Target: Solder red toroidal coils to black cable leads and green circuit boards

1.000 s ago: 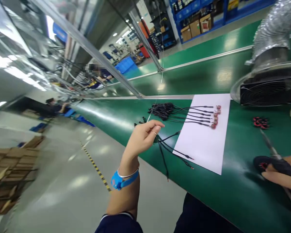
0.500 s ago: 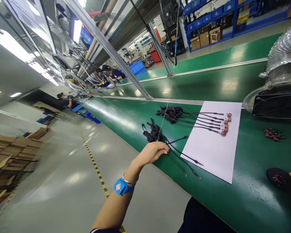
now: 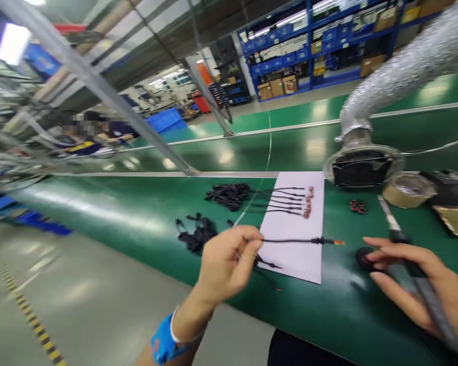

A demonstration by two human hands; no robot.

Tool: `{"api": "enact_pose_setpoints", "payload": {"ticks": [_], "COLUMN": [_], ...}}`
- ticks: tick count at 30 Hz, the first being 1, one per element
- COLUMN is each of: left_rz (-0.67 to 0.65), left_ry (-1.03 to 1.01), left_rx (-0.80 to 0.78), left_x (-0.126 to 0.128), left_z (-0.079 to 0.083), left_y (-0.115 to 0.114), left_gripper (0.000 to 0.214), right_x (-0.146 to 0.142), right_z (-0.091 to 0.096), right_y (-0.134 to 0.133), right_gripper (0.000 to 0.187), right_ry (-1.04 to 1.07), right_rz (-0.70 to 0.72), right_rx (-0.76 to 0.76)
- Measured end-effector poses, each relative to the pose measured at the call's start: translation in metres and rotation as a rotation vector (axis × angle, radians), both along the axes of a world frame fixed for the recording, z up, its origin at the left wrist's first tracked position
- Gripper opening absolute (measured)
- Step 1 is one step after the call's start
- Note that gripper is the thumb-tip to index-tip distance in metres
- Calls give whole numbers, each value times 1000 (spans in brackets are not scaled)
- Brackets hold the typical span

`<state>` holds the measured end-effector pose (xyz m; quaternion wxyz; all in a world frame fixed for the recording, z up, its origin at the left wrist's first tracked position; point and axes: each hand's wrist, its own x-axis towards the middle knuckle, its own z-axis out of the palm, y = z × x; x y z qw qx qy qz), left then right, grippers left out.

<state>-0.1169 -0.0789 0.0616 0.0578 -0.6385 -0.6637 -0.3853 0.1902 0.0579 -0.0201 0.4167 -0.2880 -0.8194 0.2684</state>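
Observation:
My left hand (image 3: 229,262) pinches a black cable (image 3: 292,240), its stripped end with coloured wires pointing right over the edge of the white sheet (image 3: 290,264). Other black cables (image 3: 196,234) lie bundled behind that hand, partly hidden. At the right, my right hand (image 3: 416,284) has what looks like a soldering iron (image 3: 423,295) lying through its curled fingers, metal tip pointing away. Its fingertips touch a small round black object (image 3: 363,258). Farther back on the sheet, cables from a second bundle (image 3: 229,194) end at small coppery parts (image 3: 308,206).
Small red-and-black pieces (image 3: 358,206) lie right of the sheet. Behind them stand a fan (image 3: 362,172) with a silver duct (image 3: 397,71) and a roll of tape (image 3: 408,190). A metal post (image 3: 137,122) slants down to the green bench. A person (image 3: 114,129) is at the far left.
The view has swung right. My left hand has lifted one cable off the bundle and brought it rightward over the sheet. My right hand has come further into view, with the iron.

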Motion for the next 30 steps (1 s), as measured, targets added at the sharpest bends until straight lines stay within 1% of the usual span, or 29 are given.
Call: {"api": "enact_pose_setpoints", "payload": {"ticks": [2, 3, 5, 7, 8, 10, 12, 13, 14, 16, 18, 19, 21, 25, 30], "left_rz": [-134, -182, -251, -302, -323, -349, -378, -406, -448, -523, -545, -545, -557, -615, -600], "left_ry": [56, 75, 106, 144, 166, 195, 167, 126, 70, -65, -190, -245, -346, -499, -573], "left_rx": [-48, -57, -78, -116, -131, -138, -131, -153, -205, -391, -580, -645, -715, -755, -748], "left_x": [23, 30, 40, 46, 50, 60, 75, 85, 94, 111, 122, 124, 125, 122, 121], "left_z": [-19, -29, -45, -53, -54, -50, -43, -40, -37, -35, -37, -39, -45, -54, -60], "left_y": [8, 12, 19, 27, 30, 39, 49, 55, 62, 74, 86, 90, 97, 105, 106], "left_gripper": [8, 9, 9, 8, 10, 16, 25, 29, 32, 31, 24, 21, 22, 29, 28], "right_x": [-13, -18, -24, -24, -22, -17, -14, -13, -13, -12, -10, -9, -7, -6, -10], "right_z": [9, 13, 17, 19, 19, 18, 18, 17, 17, 16, 14, 13, 11, 5, 2], "right_y": [-8, -10, -10, -9, -8, -7, -5, -4, -3, -1, 1, 1, 3, 5, 5], "right_gripper": [44, 44, 36, 30, 29, 28, 30, 30, 29, 28, 26, 25, 24, 28, 28], "right_ry": [14, 28, 73, 82, 74, 52, 46, 50, 61, 91, 109, 109, 105, 128, 154], "right_rz": [146, 179, 159, 123, 116, 120, 125, 120, 106, 54, 2, -14, -28, -42, -28], "right_rx": [-152, -219, -243, -196, -171, -133, -84, -54, -26, 0, -22, -44, -92, -202, -308]}}
